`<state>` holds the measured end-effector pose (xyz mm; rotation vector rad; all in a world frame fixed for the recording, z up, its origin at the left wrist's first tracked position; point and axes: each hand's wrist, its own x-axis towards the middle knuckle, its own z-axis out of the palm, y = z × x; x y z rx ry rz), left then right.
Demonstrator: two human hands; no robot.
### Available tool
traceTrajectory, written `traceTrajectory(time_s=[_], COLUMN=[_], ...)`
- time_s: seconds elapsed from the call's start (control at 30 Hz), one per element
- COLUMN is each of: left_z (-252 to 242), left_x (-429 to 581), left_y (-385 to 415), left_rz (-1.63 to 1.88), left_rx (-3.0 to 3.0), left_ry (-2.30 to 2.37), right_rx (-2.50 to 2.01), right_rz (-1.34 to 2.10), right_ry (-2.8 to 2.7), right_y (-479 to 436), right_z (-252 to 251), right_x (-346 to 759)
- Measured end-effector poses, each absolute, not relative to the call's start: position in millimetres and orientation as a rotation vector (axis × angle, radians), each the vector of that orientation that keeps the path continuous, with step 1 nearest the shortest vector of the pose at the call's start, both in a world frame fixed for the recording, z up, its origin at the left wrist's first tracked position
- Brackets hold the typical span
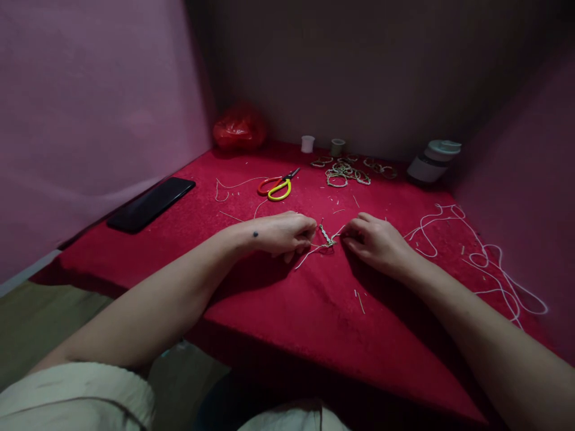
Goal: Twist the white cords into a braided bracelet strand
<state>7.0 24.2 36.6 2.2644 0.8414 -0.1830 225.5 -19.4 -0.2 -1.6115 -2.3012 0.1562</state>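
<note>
A short length of braided cord (327,234), pale green and white, hangs or lies between my two hands over the red cloth. Thin cord ends spread from its lower end to both sides. My left hand (291,232) is closed, its fingertips pinching a strand left of the braid. On the other side my right hand (374,240) is also closed, fingers curled on a strand that runs up from the knot. One loose white end points down and left below the left fingertips. The exact grip of each thumb is partly hidden.
Beyond my hands lie scissors (281,187) with red and yellow handles and a pile of braided cord loops (344,173). Two small spools (308,144), a red plastic bag (240,130) and a lidded jar (432,163) stand behind. A phone (151,205) lies left; white cord (489,257) trails right.
</note>
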Motion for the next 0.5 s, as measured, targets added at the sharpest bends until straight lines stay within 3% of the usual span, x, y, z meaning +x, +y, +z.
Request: traceTrajectory(time_s=[0.27,0.4,0.5], left_z=[34.4,33.5,33.2], left_x=[7.5,6.8,6.7], left_y=[27.2,28.3,28.4], left_rz=[-0.193,-0.200,-0.198], left_rx=[2.271,2.290,2.299], left_ry=[0.817,0.815,0.808], right_rx=[-1.828,-1.758,-1.748], right_rz=[-0.089,0.058,0.351], right_ry=[-2.399,-2.309,-2.119], right_y=[-20.7,-23.5,-26.0], right_z=[0.8,2.2,4.1], right_x=[214.9,217.0,217.3])
